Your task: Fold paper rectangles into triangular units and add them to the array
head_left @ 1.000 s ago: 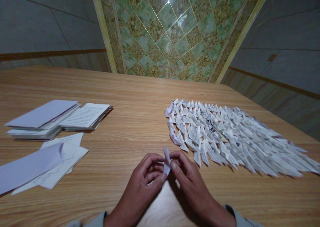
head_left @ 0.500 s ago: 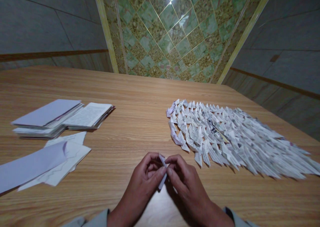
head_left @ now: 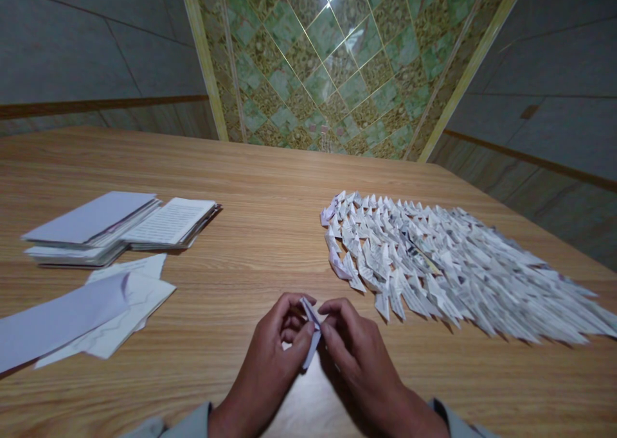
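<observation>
Between my hands, low over the front of the table, is a small folded paper boat (head_left: 312, 348), pale lilac and narrow, standing on a slant. My left hand (head_left: 282, 338) pinches it between thumb and fingers, which partly cover it. On the other side, my right hand (head_left: 354, 338) has its thumb and bent forefinger at the paper's right edge, closed on a fold there. Many similar paper boats (head_left: 424, 264), mostly of printed paper, stand in tight rows to the right of my hands.
Stacked paper sheets (head_left: 91, 216) lie at the left, beside a pile of printed pages (head_left: 171, 223). Nearer me are loose sheets (head_left: 130, 309) under a long lilac strip (head_left: 62, 316). Everything rests on a wooden table (head_left: 250, 219) before a tiled wall (head_left: 337, 72).
The folded paper has tilted slightly and moved a little left with my left hand. My right fingertips have drawn slightly away from its upper part. Everything on the table stays as it was.
</observation>
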A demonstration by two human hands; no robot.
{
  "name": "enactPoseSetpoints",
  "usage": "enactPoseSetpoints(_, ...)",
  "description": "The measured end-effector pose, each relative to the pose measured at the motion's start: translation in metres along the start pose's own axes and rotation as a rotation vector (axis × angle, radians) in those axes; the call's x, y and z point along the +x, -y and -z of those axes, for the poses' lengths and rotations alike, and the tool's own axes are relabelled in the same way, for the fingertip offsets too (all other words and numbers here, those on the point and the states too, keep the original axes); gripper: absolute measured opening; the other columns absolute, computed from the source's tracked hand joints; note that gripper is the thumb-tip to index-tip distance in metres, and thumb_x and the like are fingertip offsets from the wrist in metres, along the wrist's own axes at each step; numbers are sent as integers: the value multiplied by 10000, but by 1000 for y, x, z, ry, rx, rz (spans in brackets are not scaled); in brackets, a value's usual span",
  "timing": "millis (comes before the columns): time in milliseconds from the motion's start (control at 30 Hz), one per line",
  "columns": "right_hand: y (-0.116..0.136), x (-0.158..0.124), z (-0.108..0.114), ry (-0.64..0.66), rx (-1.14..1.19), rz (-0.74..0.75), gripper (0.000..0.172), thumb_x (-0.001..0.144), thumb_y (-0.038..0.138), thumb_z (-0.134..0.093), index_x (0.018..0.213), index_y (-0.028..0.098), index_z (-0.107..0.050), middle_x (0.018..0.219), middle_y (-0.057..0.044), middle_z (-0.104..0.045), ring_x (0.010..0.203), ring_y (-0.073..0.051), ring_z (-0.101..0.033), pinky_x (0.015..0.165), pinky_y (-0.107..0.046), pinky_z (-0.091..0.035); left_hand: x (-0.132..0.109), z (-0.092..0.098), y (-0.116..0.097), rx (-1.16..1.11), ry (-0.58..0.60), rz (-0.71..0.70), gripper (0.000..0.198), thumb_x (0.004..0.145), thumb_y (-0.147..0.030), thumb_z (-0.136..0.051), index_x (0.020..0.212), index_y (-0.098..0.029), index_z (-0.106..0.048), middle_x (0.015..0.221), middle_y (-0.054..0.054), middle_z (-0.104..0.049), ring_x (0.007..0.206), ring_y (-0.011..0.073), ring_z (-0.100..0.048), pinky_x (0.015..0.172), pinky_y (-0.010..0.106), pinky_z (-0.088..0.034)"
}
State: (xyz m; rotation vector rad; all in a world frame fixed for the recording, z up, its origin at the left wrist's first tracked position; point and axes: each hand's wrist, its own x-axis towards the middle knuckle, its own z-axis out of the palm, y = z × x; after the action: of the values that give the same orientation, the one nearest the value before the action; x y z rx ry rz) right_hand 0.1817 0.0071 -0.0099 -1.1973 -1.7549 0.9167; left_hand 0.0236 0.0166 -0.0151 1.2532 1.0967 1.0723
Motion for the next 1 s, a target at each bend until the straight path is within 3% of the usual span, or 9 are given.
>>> enactPoseSetpoints(233, -4, -1, -3, -93, -255, 157, 199, 924, 117, -506, 1068, 215, -601, 826, -21, -675, 725, -183, -623, 655, -269, -429, -2, -2, -4, 165, -15, -57, 59, 877, -246, -614, 913, -200, -614, 811, 18, -685, 687, 165, -622, 597, 243, -495)
enactPoseSetpoints(500, -5, -1, 0, -145, -445, 279, 174, 898, 100, -544, 1025, 185, -628, 828, -52, -670, 741, -210, -596, 672, -308, -407, -4, -2, -4, 220, -16, -91, 36, 882, -232, -611, 884, -196, -611, 791, 19, -675, 685, 168, -603, 607, 243, -471)
enactPoseSetpoints(667, -4, 0, 1, -75, -403, 234, 126, 917, 126, -552, 876, 187, -655, 776, -45, -671, 718, -198, -586, 659, -303, -396, -5, 1, -4, 197, 23, -148, 83, 912, -262, -617, 867, -196, -639, 804, 18, -636, 715, 173, -579, 640, 252, -452)
enactPoseSetpoints(800, -3, 3, 3, -45, -249, 104, 139, 926, 147, -559, 870, 189, -680, 806, -39, -699, 748, -188, -618, 678, -291, -415, -3, 4, -5, 86, 83, -167, 208, 971, -338, -572, 847, -191, -651, 876, 48, -627, 826, 201, -594, 722, 278, -476)
enactPoseSetpoints(900, -3, 5, 6, -50, -206, 24, 148, 916, 146, -554, 862, 188, -685, 794, -34, -700, 730, -183, -619, 662, -285, -415, -3, 3, -5, 10, 113, -135, 228, 971, -368, -581, 854, -187, -656, 898, 58, -618, 821, 198, -584, 696, 270, -481)
enactPoseSetpoints(1000, -2, 5, 7, -72, -256, 88, 114, 907, 149, -572, 882, 181, -679, 802, -43, -697, 742, -194, -611, 669, -295, -407, -4, 2, -4, -57, 140, -93, 224, 963, -387, -596, 877, -189, -657, 944, 62, -612, 778, 180, -571, 644, 258, -483)
